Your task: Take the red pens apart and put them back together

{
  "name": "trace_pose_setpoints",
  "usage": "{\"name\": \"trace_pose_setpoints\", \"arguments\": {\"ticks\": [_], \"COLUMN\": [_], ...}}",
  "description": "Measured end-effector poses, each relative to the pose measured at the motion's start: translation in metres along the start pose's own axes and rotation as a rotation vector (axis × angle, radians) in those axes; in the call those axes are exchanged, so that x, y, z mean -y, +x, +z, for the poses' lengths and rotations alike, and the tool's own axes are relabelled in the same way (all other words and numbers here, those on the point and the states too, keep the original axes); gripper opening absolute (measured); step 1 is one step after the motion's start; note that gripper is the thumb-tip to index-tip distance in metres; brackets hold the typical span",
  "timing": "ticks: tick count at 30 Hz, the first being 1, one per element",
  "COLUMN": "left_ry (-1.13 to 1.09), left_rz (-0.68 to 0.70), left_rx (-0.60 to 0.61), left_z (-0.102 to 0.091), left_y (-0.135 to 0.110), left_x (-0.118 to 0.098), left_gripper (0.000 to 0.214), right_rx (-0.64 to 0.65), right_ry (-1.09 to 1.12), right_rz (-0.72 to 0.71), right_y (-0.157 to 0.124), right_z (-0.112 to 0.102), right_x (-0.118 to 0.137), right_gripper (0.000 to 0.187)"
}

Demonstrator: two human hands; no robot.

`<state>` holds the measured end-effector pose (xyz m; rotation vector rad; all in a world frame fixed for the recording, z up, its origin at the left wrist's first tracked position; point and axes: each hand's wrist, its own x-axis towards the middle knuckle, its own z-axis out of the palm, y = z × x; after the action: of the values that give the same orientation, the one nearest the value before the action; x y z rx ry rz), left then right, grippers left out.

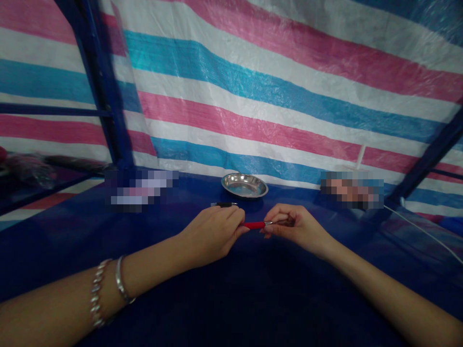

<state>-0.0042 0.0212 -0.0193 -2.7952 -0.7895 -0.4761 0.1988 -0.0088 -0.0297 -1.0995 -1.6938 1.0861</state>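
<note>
A red pen (255, 225) is held level between my two hands, over the dark blue table (173, 308). My left hand (217, 229) is closed around its left part, which the fingers hide. At the other end, my right hand (294, 226) pinches the pen by its silvery tip. Just beyond my left hand lies a black pen-like piece (224, 205) with a clear or silvery end, partly covered by the hand. Farther back stands a shallow round metal dish (244, 186); small contents, if any, cannot be made out.
A blurred-out flat item (144, 189) lies at the table's back left, and another blurred-out item (350, 190) at the back right. Striped plastic sheeting (253, 115) hangs behind. Blue metal posts (103, 91) rise at both sides. A thin white cord (423, 231) runs along the right.
</note>
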Motion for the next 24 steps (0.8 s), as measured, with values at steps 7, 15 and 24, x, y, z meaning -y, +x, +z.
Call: {"name": "trace_pose_setpoints", "arguments": {"ticks": [7,15,24], "left_ry": [0.007,0.032,0.031], "left_rz": [0.003,-0.007,0.011], "left_rx": [0.007,0.038,0.016], "left_z": [-0.0011,-0.0014,0.0000], "left_y": [-0.0001,0.0004,-0.0010], "left_x": [-0.0009,-0.0014,-0.0004], "left_gripper": [0.017,0.018,0.019], "right_rx": [0.020,0.006,0.011], "right_ry": [-0.029,-0.051,-0.031], "right_rz": [-0.014,-0.010,-0.011], "right_y": [0.0005,0.0002,-0.0002], "right_z": [-0.0013,0.0002,0.0000], "right_x": [-0.0020,-0.0005,-0.0012], "right_gripper": [0.018,0.017,0.018]}}
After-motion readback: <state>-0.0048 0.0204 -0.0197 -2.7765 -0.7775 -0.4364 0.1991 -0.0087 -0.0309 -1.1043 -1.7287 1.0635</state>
